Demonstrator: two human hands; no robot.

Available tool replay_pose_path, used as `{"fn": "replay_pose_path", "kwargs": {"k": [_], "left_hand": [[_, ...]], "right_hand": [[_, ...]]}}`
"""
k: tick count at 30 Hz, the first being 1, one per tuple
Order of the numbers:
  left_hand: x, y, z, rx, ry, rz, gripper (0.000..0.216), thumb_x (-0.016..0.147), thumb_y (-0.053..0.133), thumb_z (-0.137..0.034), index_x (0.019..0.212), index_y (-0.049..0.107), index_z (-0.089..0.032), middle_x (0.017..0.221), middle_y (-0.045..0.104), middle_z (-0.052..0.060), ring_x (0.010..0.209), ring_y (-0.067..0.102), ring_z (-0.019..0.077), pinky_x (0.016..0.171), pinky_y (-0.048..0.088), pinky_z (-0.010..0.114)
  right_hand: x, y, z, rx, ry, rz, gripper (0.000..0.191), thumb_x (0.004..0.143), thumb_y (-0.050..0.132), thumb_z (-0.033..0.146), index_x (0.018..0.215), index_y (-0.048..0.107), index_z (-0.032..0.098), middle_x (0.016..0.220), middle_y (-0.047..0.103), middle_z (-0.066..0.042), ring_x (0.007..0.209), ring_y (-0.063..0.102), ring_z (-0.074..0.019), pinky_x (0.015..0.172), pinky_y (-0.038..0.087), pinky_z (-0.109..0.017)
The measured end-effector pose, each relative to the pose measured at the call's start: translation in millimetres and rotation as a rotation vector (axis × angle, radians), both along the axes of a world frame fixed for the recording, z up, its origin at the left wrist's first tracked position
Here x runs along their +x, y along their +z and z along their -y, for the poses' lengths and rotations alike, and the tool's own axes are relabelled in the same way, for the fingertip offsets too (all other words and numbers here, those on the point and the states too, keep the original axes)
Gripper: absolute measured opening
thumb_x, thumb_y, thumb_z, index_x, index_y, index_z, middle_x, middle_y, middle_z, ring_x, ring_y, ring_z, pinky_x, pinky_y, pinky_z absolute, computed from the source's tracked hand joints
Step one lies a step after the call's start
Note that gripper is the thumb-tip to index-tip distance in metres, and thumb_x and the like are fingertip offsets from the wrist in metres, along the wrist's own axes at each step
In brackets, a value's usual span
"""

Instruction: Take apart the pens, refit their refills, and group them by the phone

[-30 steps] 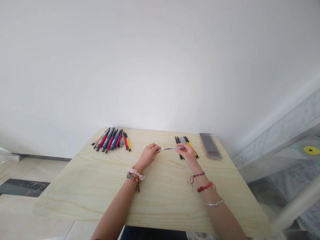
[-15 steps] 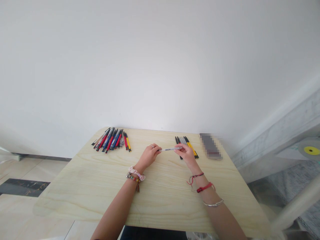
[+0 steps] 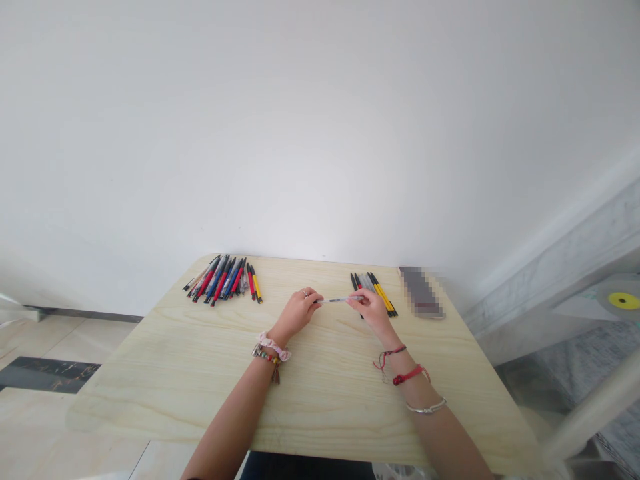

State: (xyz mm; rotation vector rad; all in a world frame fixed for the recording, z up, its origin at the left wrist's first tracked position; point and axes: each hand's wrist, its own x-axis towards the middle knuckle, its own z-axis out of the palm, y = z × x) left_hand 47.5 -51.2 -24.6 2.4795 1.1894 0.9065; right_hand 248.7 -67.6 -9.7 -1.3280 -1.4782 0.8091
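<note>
A thin, pale pen [image 3: 338, 300] is held level above the middle of the table, one end in each hand. My left hand [image 3: 299, 309] pinches its left end. Closed on the other end is my right hand [image 3: 373, 308], just in front of a small row of pens [image 3: 381, 291] in yellow, clear, red and black. That hand partly hides the row. Farther left lies a larger pile of pens [image 3: 217, 279] in red, blue and clear with dark ends; a red and a yellow pen [image 3: 256, 284] lie at its right side.
The pale wooden table [image 3: 200, 373] stands against a white wall [image 3: 320, 133]. A dark, pixelated flat object [image 3: 423, 293] lies at the back right. Beyond the right edge is a round thing with a yellow centre [image 3: 623, 301].
My right hand has shifted very slightly left along the pen. My left hand and the pens on the table stay where they were.
</note>
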Motion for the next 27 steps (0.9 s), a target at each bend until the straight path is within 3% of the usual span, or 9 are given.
{"fn": "replay_pose_path", "kwargs": {"k": [9,17,21,24,27], "left_hand": [[1.5,5.9,5.3,-0.051,0.027,-0.042,0.014,0.080,0.043,-0.018,0.087,0.055,-0.019,0.086,0.056,0.004,0.079,0.052,0.0141,0.073,0.037,0.029],[3.2,7.2,7.5,-0.046,0.029,-0.069,0.009,0.076,0.049,-0.016,0.083,0.054,-0.018,0.084,0.057,0.002,0.081,0.052,0.0140,0.076,0.032,0.030],[3.4,8.0,7.2,-0.058,0.072,-0.046,0.009,0.076,0.049,-0.018,0.083,0.054,-0.019,0.082,0.057,0.002,0.078,0.052,0.0136,0.076,0.032,0.031],[2.9,8.7,6.9,-0.079,0.085,-0.015,0.008,0.075,0.050,-0.018,0.082,0.054,-0.019,0.081,0.057,0.001,0.076,0.052,0.0136,0.076,0.032,0.031],[1.6,9.1,6.0,-0.093,0.102,0.022,0.007,0.074,0.051,-0.018,0.081,0.054,-0.019,0.080,0.057,0.001,0.077,0.053,0.0140,0.075,0.033,0.031]], "right_hand": [[-0.5,0.3,-0.1,-0.003,0.013,-0.030,0.026,0.054,0.065,0.039,0.066,0.059,0.016,0.051,0.055,0.000,0.046,0.048,-0.0117,0.041,0.034,-0.022],[-5.5,-0.2,2.3,-0.089,-0.039,0.073,0.038,0.063,0.055,0.047,0.042,0.045,0.018,0.038,0.049,0.001,0.033,0.039,-0.0086,0.035,0.028,-0.022],[-7.3,-1.2,1.3,-0.093,-0.035,-0.062,0.027,0.059,0.060,0.043,0.061,0.056,0.016,0.043,0.050,0.003,0.035,0.041,-0.0089,0.037,0.031,-0.022],[-5.9,-1.5,0.3,-0.102,0.050,-0.220,0.038,0.058,0.063,0.036,0.089,0.055,0.017,0.051,0.052,0.004,0.040,0.046,-0.0092,0.042,0.037,-0.023],[-3.2,0.6,0.7,-0.112,0.164,-0.320,0.041,0.059,0.063,0.034,0.095,0.052,0.019,0.062,0.059,0.001,0.051,0.054,-0.0114,0.050,0.043,-0.024]]}}
